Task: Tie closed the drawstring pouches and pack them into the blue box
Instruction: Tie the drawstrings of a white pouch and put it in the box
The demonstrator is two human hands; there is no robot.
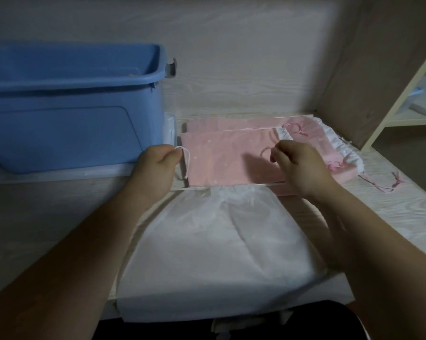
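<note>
A white drawstring pouch [214, 253] lies flat on the table in front of me, its gathered mouth pointing away. My left hand [155, 165] pinches a white cord loop [185, 160] at the pouch's left side. My right hand [297, 165] pinches the cord on the right, pulled out sideways. Behind the white pouch lie pink drawstring pouches [221, 158] in a flat stack with loose pink cords. The blue box [72, 104] stands open at the left rear, beside my left hand.
The blue box sits on a pale lid [59, 174]. A wooden shelf unit [383, 77] rises at the right, with a wall panel behind the table. Pink cord ends [388, 185] trail on the tabletop at the right.
</note>
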